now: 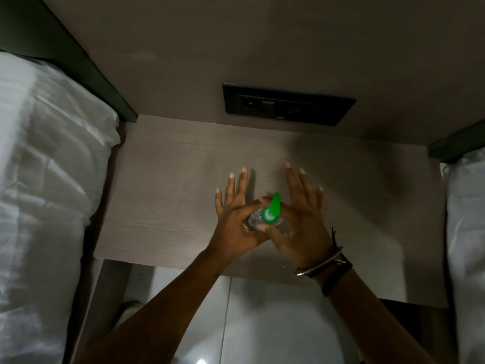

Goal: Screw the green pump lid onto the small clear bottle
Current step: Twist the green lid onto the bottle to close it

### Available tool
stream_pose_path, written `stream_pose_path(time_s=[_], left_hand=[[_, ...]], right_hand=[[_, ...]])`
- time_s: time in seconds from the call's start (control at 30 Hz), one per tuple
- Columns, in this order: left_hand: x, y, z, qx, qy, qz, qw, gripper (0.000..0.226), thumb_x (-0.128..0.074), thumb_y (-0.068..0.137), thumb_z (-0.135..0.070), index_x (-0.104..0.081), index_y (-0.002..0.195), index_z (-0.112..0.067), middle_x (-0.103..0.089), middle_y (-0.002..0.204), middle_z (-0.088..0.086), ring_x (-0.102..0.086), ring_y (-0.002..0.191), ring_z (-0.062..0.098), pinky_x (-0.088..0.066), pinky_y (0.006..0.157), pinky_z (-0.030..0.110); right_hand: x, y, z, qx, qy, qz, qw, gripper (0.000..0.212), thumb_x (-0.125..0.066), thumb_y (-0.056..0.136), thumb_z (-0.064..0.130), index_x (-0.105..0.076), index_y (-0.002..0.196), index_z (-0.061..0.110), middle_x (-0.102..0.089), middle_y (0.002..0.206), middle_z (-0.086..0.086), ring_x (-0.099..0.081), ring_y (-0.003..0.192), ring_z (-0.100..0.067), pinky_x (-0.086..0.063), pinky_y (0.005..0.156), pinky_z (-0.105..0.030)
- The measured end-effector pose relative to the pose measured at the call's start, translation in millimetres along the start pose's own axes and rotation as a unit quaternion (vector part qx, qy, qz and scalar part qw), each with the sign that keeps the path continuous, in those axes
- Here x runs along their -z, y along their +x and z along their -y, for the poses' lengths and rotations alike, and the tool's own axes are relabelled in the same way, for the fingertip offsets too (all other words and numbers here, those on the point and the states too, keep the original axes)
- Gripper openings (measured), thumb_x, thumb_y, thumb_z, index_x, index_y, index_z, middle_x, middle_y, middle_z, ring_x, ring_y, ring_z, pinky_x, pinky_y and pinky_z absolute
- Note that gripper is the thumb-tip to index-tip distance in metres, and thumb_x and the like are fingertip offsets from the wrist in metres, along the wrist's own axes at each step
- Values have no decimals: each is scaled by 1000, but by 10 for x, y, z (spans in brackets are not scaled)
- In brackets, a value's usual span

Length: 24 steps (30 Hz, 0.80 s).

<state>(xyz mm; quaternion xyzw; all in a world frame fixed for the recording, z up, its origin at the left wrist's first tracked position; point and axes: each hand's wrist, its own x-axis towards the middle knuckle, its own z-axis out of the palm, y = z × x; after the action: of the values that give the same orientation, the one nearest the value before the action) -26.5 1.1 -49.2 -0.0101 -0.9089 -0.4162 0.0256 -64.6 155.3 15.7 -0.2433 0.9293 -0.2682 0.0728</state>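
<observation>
The small clear bottle (256, 219) stands on the pale wooden side table (170, 185), seen from above between my two hands. The green pump lid (272, 210) sits on its neck with the nozzle pointing away from me. My left hand (236, 219) pinches the bottle with thumb and index finger, the other fingers spread out. My right hand (301, 219) pinches the green lid's collar with thumb and index finger, its other fingers also fanned out. Most of the bottle's body is hidden by my hands.
A black socket panel (287, 103) is set in the wall behind the table. Beds with white bedding lie at the left (47, 179) and the right (469, 232). The table's front edge is just under my wrists, with glossy floor (262, 324) below.
</observation>
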Motion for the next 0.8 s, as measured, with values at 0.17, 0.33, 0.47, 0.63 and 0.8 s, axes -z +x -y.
stream_pose_path(time_s=[0.17, 0.33, 0.47, 0.63, 0.8], left_hand=[[9, 25, -20, -4, 14, -5, 1000, 52, -59, 75, -68, -61, 120, -42, -5, 162, 7, 9, 150, 25, 9, 116, 58], [0, 23, 11, -2, 2, -4, 1000, 48, -69, 72, -59, -60, 117, -46, -6, 163, 7, 9, 150, 25, 6, 116, 60], [-12, 38, 6, 5, 6, 1, 1000, 45, -63, 72, -67, -64, 111, -45, -6, 163, 7, 9, 150, 24, 9, 116, 52], [1, 25, 29, 4, 17, 7, 1000, 45, -73, 74, -52, -66, 116, -36, -5, 163, 8, 9, 150, 26, 5, 116, 61], [12, 41, -51, 7, -1, 5, 1000, 45, -66, 71, -61, -68, 109, -37, -9, 162, 8, 4, 150, 29, 6, 116, 58]], right_hand=[[-17, 23, 11, -53, -40, -30, 997, 49, -78, 61, 55, -69, 99, 25, -34, 155, -3, -19, 145, -30, -20, 109, -69], [-34, 14, 5, -22, 66, -28, 997, 62, -64, 68, 59, -60, 121, 27, -25, 157, -9, -20, 145, -34, -22, 112, -66], [-52, 14, 17, -31, 85, -87, 992, 42, -63, 67, 56, -72, 89, 21, -52, 140, -2, -37, 137, -28, -34, 103, -61], [-101, 11, 40, -76, 124, -54, 988, 81, -76, 51, 64, -54, 118, 25, -36, 150, -12, -33, 137, -28, -36, 108, -57], [-90, -5, -41, -33, 165, -69, 983, 37, -79, 63, 34, -70, 98, 22, -45, 142, -2, -34, 138, -31, -32, 106, -64]])
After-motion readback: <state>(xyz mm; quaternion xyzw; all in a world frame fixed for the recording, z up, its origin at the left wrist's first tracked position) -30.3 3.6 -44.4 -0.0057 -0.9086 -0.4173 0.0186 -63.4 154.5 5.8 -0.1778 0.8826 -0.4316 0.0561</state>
